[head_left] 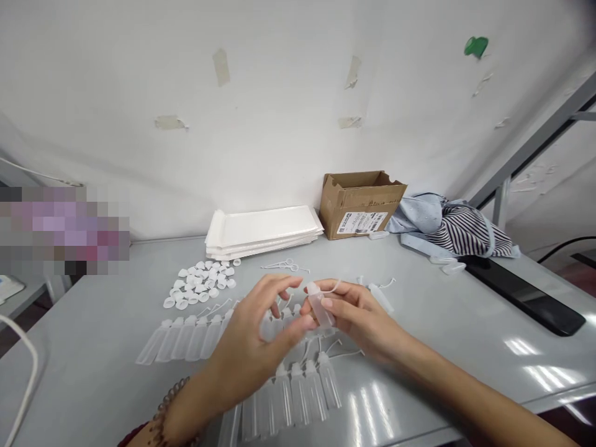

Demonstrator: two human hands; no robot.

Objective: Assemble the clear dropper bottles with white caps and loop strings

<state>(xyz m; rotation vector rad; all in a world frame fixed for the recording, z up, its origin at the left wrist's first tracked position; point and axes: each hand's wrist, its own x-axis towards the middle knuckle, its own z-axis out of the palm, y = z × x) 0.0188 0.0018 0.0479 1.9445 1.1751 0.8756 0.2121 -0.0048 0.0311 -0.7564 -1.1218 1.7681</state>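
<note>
My right hand (358,320) pinches a small translucent plastic bottle (320,307) with a thin strap at its top, held above the grey table (116,397). My left hand (254,338) is close beside it, fingers curled and spread toward the bottle's top, thumb tip near the bottle; nothing plainly sits in it. Under my hands lies a row of several like bottles (302,391) side by side. Another row of bottles (186,338) lies to the left. A heap of white caps (200,284) is behind that row.
A stack of white flat trays (263,231) and an open cardboard box (359,203) stand by the wall. Striped and pale blue cloth (454,228) lies right, by a black flat slab (521,292). Thin plastic straps (286,266) lie mid-table. A white cable (25,372) runs at the left.
</note>
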